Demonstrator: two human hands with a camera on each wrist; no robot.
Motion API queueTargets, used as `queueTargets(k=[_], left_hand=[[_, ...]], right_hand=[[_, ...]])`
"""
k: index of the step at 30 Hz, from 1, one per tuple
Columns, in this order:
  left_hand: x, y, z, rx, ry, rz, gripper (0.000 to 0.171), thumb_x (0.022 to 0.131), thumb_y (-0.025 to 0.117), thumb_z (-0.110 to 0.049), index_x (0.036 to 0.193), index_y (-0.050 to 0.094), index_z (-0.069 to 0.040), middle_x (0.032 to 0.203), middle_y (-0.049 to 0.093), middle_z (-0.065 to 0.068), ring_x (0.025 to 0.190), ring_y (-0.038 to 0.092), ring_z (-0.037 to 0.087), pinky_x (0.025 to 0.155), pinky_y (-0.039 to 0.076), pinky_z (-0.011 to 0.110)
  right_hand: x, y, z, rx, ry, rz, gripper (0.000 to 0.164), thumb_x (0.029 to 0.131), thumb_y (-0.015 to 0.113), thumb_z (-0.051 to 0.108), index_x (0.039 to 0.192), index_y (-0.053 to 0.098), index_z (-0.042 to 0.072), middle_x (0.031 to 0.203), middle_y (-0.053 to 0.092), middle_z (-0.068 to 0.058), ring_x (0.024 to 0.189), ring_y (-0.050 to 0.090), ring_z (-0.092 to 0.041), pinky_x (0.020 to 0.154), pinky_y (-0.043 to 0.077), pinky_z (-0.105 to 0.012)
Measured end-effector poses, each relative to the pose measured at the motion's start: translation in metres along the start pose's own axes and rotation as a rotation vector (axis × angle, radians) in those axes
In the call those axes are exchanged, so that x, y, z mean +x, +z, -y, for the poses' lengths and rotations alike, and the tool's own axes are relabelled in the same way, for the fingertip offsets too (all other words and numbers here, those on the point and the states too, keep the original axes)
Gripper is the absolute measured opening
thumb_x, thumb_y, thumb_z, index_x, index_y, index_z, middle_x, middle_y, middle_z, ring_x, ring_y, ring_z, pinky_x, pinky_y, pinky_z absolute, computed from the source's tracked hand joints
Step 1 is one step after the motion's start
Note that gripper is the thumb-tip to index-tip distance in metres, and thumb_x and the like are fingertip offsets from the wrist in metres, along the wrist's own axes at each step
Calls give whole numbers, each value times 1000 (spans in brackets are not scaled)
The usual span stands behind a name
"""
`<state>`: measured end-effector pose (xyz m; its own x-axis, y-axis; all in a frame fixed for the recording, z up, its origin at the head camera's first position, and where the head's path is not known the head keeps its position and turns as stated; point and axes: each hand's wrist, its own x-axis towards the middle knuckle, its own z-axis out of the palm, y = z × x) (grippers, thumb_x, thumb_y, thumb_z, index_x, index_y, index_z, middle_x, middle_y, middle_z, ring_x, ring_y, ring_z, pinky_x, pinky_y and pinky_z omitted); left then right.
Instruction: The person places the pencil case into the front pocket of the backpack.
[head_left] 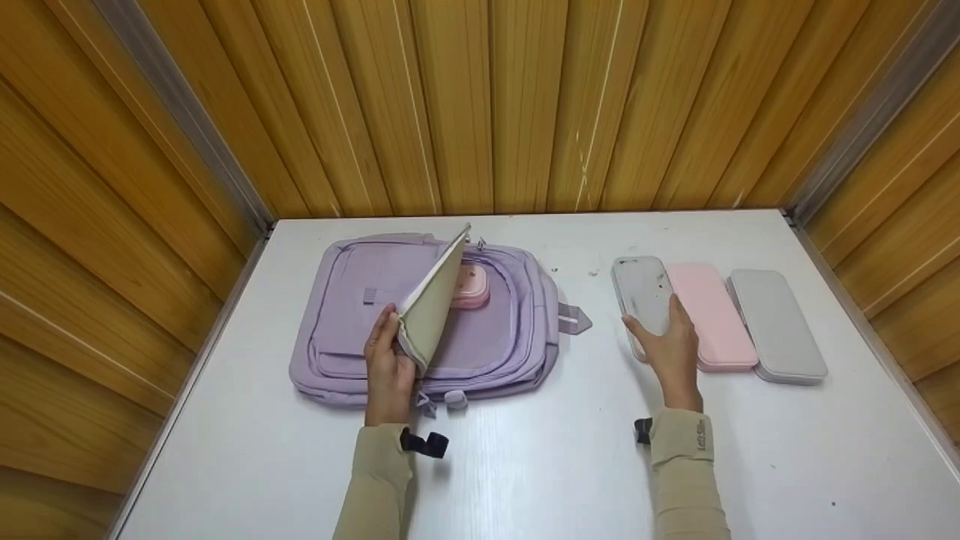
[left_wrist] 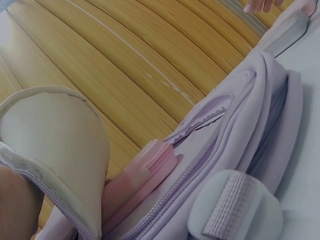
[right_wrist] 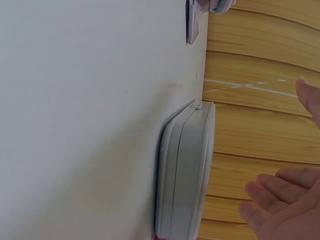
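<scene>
A lilac backpack lies flat on the table with its front pocket unzipped. My left hand grips the edge of the pocket's flap, holding it up with its pale lining showing. Inside the pocket sits a pink case, partly behind the flap; the left wrist view shows its pink side as well. Over the near end of a whitish flat case, my right hand hovers with thumb and fingers spread. In the right wrist view that hand is apart from the case.
Beside the whitish case lie a pink flat case and a grey flat case, side by side. A strap end sticks out from the backpack's right side. Yellow wood-look panels wall the white table at the back and sides.
</scene>
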<state>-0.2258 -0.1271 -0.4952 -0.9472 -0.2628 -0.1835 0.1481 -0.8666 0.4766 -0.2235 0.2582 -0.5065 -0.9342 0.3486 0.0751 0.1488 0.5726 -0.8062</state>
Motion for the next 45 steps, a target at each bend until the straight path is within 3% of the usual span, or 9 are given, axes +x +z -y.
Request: queueTargets(k=[11, 21, 27, 45], left_hand=[[-1, -2, -1, 16, 6, -4, 24, 95, 53, 1, 87, 73, -10, 93, 66, 1, 87, 63, 11, 79, 50, 19], [-3, -5, 0, -16, -3, 19, 16, 92, 60, 0, 90, 73, -8, 99, 64, 3, 92, 62, 12, 83, 51, 20], [-4, -6, 0, -70, -11, 34, 16, 93, 57, 3, 92, 71, -4, 103, 61, 6, 92, 62, 11, 84, 51, 19], [-2, -3, 3, -46, -3, 28, 22, 95, 52, 3, 89, 72, -6, 98, 64, 5, 90, 63, 11, 83, 51, 18]], right_hand=[[-12, -9, -17, 0, 106, 40, 102, 85, 73, 39, 152, 8, -1, 158, 11, -24, 145, 14, -43, 118, 16, -53], [-14, -11, -25, -46, 83, 60, 101, 82, 76, 28, 148, 10, -12, 151, 20, -35, 139, 23, -50, 116, 21, -54], [-13, -10, -23, -67, 119, 95, 99, 83, 75, 25, 148, 8, -11, 151, 20, -34, 139, 18, -51, 115, 21, -58], [-3, -5, -23, -124, 173, 132, 103, 80, 77, 21, 151, 7, -5, 153, 14, -31, 138, 14, -45, 117, 20, -55]])
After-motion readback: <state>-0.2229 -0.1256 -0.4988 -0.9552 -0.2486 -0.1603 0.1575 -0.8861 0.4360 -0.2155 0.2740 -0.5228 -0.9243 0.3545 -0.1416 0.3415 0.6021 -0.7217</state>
